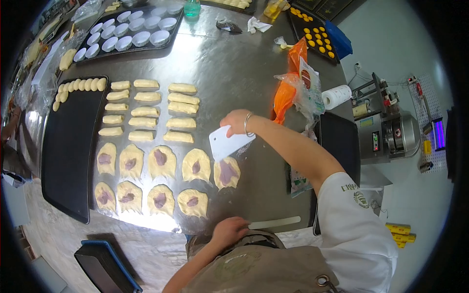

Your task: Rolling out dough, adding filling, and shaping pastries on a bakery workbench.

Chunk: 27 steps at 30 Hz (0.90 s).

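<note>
My right hand (237, 122) grips a white plastic dough scraper (229, 143), which is above the upper edge of a flattened dough piece (222, 175) with purple filling. More flat dough pieces with purple filling (160, 161) lie in two rows to the left. Beyond them are rolled dough logs (181, 122) in three columns. My left hand (231, 231) rests at the near table edge, beside one end of a long pale flat strip (274, 222); whether its fingers touch the strip I cannot tell.
A black tray (69, 146) with small dough balls overhangs the left edge. Paper cups fill another tray (146, 49) at the back left. On the right are an orange piping bag (284, 97), plastic bags and a paper roll (336, 97). Another person's arm (11, 126) shows far left.
</note>
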Available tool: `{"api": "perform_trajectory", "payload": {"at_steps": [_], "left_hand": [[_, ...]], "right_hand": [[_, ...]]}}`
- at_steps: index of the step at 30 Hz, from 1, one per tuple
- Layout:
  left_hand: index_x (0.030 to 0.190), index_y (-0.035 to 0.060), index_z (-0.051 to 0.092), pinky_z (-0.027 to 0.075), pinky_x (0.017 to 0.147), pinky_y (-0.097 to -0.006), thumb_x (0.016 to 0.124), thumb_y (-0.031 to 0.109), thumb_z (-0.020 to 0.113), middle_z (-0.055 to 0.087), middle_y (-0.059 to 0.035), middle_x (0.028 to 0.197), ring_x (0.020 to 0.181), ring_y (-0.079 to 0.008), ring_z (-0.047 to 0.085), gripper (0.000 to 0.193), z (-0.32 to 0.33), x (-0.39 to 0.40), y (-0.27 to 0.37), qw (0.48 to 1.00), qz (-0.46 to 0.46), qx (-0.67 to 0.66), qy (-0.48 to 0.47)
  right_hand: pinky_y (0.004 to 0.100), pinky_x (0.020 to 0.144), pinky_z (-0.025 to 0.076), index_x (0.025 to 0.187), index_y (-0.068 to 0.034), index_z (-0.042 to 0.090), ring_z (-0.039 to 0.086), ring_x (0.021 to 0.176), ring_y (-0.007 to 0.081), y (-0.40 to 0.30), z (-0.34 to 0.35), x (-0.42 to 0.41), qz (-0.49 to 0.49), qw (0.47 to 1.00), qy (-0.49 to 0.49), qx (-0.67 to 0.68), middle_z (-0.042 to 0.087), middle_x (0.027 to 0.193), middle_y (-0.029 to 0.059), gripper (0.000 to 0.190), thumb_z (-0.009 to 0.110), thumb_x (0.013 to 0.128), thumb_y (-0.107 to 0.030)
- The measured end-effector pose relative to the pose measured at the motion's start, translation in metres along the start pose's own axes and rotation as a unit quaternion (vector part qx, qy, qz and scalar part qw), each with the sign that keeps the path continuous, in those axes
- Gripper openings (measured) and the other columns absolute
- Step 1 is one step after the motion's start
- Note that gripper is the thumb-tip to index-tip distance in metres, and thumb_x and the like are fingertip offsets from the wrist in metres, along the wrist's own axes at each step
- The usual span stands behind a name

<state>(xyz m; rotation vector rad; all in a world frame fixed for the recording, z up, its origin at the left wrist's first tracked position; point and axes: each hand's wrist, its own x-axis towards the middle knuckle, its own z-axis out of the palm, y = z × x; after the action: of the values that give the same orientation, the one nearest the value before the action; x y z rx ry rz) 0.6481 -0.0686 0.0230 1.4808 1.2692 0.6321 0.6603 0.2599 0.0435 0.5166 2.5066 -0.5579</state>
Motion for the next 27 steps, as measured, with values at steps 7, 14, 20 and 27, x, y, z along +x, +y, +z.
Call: {"api": "perform_trajectory", "payload": {"at_steps": [7,14,20,27], "left_hand": [[0.086,0.0115,0.059,0.045,0.064,-0.0338,0.066,0.019,0.059,0.055,-0.0057,0.082,0.081,-0.0234,0.054,0.021,0.067,0.063,0.014,0.969,0.128,0.189,-0.092],[0.074,0.0112,0.058,0.042,0.053,-0.0309,0.067,0.017,0.051,0.054,-0.0039,0.075,0.072,-0.02,0.052,0.011,0.087,0.075,0.005,0.927,0.167,0.327,-0.072],[0.073,0.0088,0.058,0.041,0.067,-0.0336,0.068,0.016,0.05,0.053,-0.0039,0.076,0.078,-0.0201,0.05,0.012,0.08,0.095,0.008,0.92,0.169,0.353,-0.008],[0.09,0.0084,0.057,0.037,0.081,-0.0355,0.071,0.016,0.048,0.054,-0.0057,0.09,0.093,-0.022,0.048,0.023,0.063,0.099,0.003,0.926,0.147,0.345,0.04]], "right_hand": [[0.0371,0.076,0.042,0.091,-0.01,0.057,0.053,0.091,0.0276,-0.022,0.013,-0.004,-0.03,0.997,-0.067,-0.01,0.057,0.092,0.0106,0.033,0.061,0.064,-0.028],[0.0378,0.076,0.041,0.09,-0.007,0.057,0.053,0.088,0.0287,0.006,0.004,-0.038,0.047,0.997,0.034,0.059,0.058,0.09,0.0117,0.033,0.061,0.068,-0.031],[0.0375,0.074,0.041,0.089,-0.006,0.057,0.054,0.086,0.0296,0.022,0.077,-0.075,0.158,0.957,0.111,0.216,0.058,0.09,0.0141,0.032,0.061,0.069,-0.03],[0.0376,0.07,0.042,0.084,-0.004,0.056,0.054,0.08,0.0317,0.028,0.108,-0.103,0.135,0.929,0.196,0.285,0.057,0.083,0.0166,0.034,0.063,0.067,-0.032]]}}
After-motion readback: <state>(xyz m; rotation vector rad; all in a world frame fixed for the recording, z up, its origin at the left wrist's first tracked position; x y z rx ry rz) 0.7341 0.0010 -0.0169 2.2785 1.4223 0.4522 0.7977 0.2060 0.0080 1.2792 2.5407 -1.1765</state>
